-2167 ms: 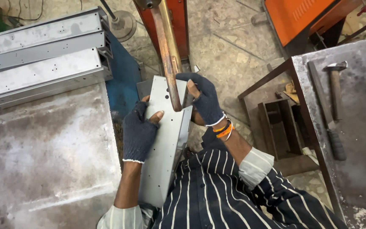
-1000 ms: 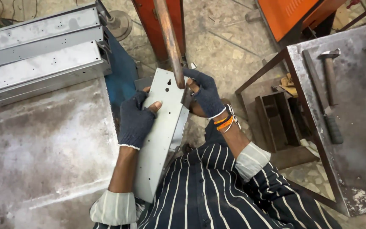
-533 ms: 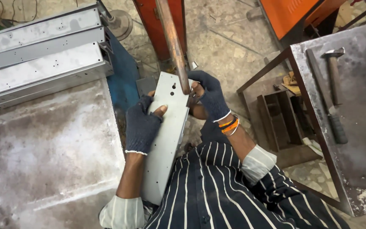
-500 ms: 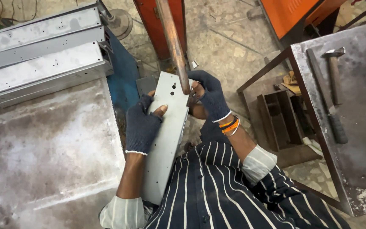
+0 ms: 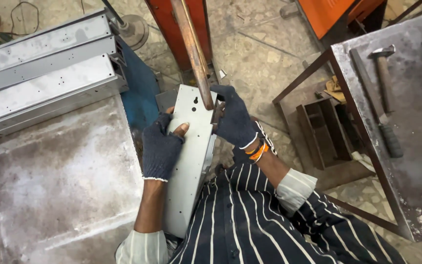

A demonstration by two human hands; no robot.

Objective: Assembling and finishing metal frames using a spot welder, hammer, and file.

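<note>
Long grey metal panel (image 5: 190, 161) stands lengthwise under the copper-coloured rod (image 5: 193, 51), whose tip meets its upper end; left hand (image 5: 161, 146), gloved, closed around the panel's left edge; right hand (image 5: 233, 120), gloved, clasps its right edge beside the rod; 3 similar panels (image 5: 45, 68) stacked left of it.

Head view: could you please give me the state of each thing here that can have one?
Grey metal panel: held tilted in both hands, under the rod.
Copper rod: tip at the panel's top.
Left hand: gloved, gripping the panel.
Right hand: gloved, gripping the panel.
Hammer: lying on the metal table.
</note>
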